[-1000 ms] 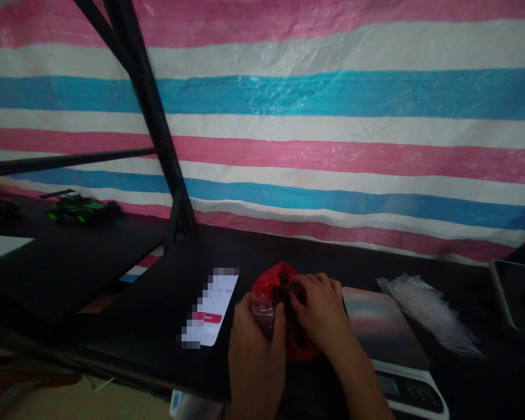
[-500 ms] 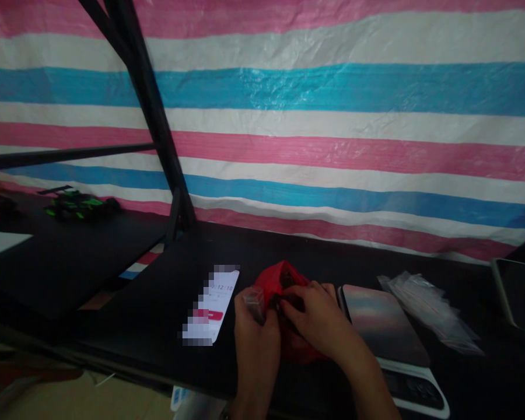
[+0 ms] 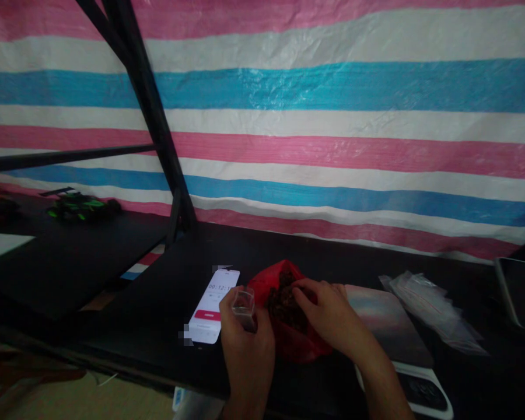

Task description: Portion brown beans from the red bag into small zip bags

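A small clear bag [image 3: 244, 304] is pinched by the left hand [image 3: 247, 344]; the right hand's [image 3: 328, 318] fingers [image 3: 301, 291] are dipped into the red bag [image 3: 289, 326].

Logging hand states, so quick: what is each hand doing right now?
Left hand: fingers closed around a small clear bag.
Right hand: fingers reaching into the red bag of dark pieces; grip cannot be told.

Single head-worn view, facing forward and down, close over black tabletop's [image 3: 227, 245] near edge toward striped tarp [image 3: 315, 116].
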